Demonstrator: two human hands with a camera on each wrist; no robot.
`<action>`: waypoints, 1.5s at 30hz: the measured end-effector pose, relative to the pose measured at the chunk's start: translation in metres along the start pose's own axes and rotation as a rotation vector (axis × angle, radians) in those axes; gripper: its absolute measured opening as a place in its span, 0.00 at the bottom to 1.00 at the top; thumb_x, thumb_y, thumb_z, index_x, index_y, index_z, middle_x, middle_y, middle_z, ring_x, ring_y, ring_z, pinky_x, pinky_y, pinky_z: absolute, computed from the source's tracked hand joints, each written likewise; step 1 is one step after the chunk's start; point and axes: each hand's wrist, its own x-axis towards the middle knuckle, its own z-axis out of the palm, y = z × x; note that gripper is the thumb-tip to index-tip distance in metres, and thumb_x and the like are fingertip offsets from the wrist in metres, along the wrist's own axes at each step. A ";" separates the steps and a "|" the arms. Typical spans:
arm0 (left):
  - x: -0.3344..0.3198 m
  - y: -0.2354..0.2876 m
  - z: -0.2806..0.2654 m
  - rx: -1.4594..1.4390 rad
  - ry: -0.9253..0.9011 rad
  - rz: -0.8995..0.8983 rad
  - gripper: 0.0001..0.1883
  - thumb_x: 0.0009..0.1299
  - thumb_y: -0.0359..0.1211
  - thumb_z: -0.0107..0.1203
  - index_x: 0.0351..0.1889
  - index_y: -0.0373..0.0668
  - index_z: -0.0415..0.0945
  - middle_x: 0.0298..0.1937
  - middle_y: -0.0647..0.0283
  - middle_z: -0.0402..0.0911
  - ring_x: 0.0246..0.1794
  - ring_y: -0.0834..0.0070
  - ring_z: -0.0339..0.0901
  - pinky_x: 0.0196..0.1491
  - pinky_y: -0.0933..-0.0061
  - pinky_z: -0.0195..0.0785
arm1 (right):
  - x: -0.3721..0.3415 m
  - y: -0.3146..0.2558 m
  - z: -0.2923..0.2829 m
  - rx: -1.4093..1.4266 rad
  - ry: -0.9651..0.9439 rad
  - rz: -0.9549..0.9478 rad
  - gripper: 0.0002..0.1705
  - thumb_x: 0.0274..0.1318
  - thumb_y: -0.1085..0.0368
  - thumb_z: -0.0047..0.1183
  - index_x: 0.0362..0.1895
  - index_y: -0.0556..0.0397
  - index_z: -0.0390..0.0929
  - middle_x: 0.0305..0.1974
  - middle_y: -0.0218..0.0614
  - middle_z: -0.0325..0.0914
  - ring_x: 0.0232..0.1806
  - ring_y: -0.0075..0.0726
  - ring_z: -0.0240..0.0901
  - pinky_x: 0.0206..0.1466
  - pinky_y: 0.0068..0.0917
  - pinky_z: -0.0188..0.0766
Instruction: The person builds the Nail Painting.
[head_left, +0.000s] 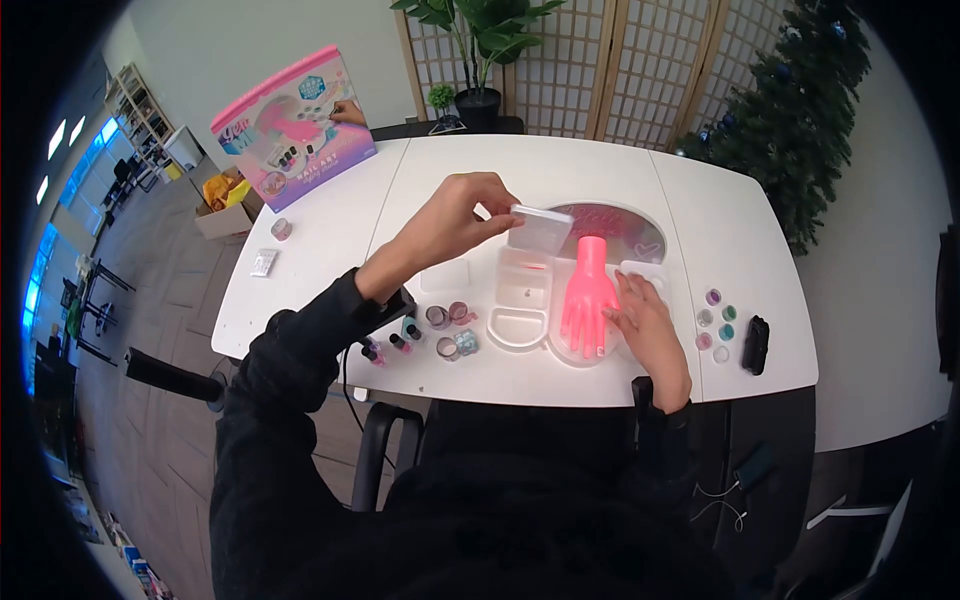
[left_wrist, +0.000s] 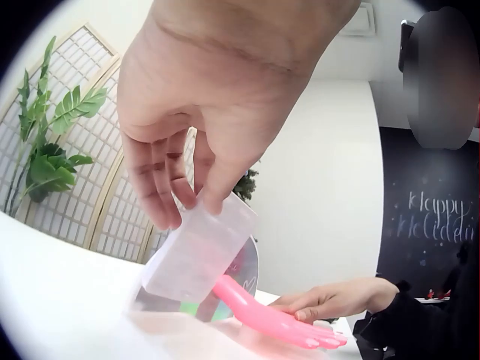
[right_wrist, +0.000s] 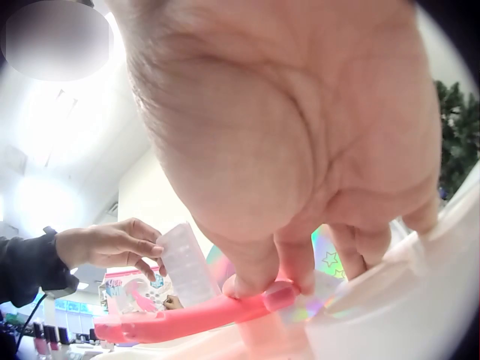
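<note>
My left hand (head_left: 455,220) pinches a translucent, shallow rectangular plastic case (head_left: 541,230) at its upper edge, between thumb and fingers. The case is raised and tilted over the back of a white tray (head_left: 495,330) with compartments. On the tray's right part lies a pink plastic model hand (head_left: 590,290), its fingers toward the person. My right hand (head_left: 650,335) rests at the model hand's thumb side, fingers fairly straight. In the right wrist view its fingertips (right_wrist: 251,286) touch the model hand near the thumb's nail (right_wrist: 280,295).
Nail polish bottles (head_left: 400,343) and small jars (head_left: 438,317) stand left of the tray. Several little pots (head_left: 728,313) and a black pouch (head_left: 756,346) lie to the right. Behind the tray rises a shiny rounded panel (head_left: 640,235). A nail art box (head_left: 300,130) stands at the back left.
</note>
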 end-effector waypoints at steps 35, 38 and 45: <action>-0.007 -0.049 0.088 0.381 -0.421 0.020 0.16 0.66 0.28 0.68 0.52 0.36 0.86 0.53 0.48 0.86 0.53 0.45 0.85 0.56 0.51 0.79 | -0.005 -0.042 -0.015 0.454 0.439 0.088 0.15 0.61 0.73 0.70 0.51 0.66 0.86 0.42 0.46 0.88 0.40 0.41 0.91 0.39 0.31 0.87; 0.000 -0.045 0.086 0.370 -0.394 0.042 0.16 0.64 0.26 0.69 0.51 0.36 0.86 0.50 0.50 0.86 0.52 0.47 0.85 0.55 0.52 0.79 | -0.004 -0.041 -0.012 0.531 0.423 0.114 0.15 0.60 0.74 0.69 0.51 0.66 0.86 0.42 0.47 0.88 0.40 0.42 0.91 0.41 0.31 0.88; 0.002 -0.035 0.076 0.264 -0.257 0.059 0.08 0.63 0.21 0.69 0.41 0.35 0.85 0.44 0.52 0.85 0.44 0.54 0.87 0.46 0.59 0.81 | -0.006 -0.041 -0.009 0.464 0.400 0.070 0.14 0.62 0.74 0.70 0.50 0.65 0.85 0.43 0.39 0.87 0.41 0.37 0.91 0.42 0.27 0.84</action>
